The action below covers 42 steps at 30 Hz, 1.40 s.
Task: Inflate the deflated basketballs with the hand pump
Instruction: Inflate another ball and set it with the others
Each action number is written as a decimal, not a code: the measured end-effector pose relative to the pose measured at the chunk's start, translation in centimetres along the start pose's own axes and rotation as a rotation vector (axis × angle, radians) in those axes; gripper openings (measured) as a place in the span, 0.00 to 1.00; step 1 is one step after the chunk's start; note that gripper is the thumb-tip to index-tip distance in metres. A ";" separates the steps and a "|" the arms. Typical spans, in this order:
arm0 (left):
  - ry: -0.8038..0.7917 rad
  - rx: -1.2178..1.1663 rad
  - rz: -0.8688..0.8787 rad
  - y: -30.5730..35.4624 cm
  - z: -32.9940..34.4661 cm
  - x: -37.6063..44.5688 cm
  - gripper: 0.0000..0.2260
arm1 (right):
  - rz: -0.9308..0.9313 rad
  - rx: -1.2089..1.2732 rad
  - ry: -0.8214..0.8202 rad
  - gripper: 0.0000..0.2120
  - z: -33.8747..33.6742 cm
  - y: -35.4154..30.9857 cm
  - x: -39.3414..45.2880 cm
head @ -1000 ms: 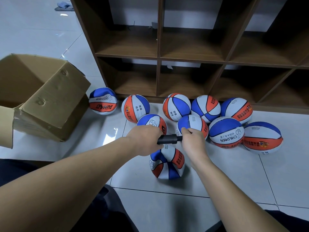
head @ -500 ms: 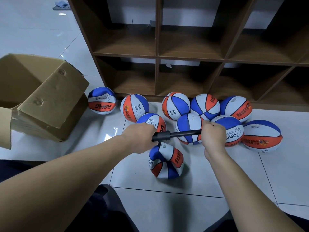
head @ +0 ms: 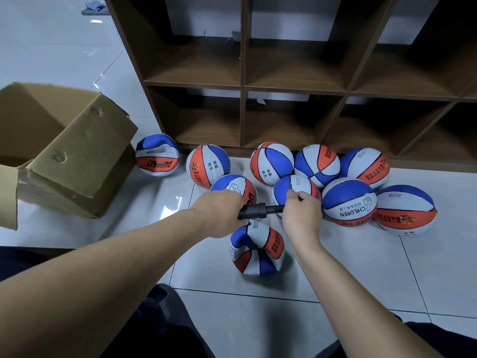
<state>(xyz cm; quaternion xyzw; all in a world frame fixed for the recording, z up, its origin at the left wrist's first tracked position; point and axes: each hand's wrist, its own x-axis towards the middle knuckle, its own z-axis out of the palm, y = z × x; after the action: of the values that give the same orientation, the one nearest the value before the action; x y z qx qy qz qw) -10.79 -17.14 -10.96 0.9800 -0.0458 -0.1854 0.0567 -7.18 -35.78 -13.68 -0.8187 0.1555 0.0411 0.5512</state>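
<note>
On the tiled floor before the shelf unit (head: 242,83), we keep both hands closed on the hand pump (head: 254,211): left hand (head: 219,213) around the barrel, right hand (head: 300,215) on the handle end. Below sits the basketball (head: 256,250), dented and soft (the needle itself is hidden under our left hand). If we push off-axis, the needle could bend or slip out, and the limp ball may roll into the other balls (head: 348,200) nearby.

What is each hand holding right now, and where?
Left hand wraps the black hand pump barrel; right hand grips its handle end, rod barely extended.
</note>
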 end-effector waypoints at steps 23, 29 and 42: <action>-0.006 -0.052 0.031 0.3 -0.1 -0.1 0.09 | 0.022 -0.057 -0.299 0.20 -0.2 -0.4 -0.1; 0.008 -0.029 -0.012 -0.7 -0.1 0.0 0.10 | -0.007 -0.037 -0.098 0.18 -4.5 -0.4 3.8; -0.001 0.005 -0.039 0.0 -0.3 -0.1 0.09 | 0.023 0.064 0.056 0.19 -3.5 -0.8 3.4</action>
<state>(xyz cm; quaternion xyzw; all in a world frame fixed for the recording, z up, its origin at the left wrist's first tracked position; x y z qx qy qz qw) -10.82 -17.09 -10.63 0.9807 -0.0272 -0.1870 0.0504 -4.10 -39.46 -12.41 -0.7996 0.1817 0.0193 0.5721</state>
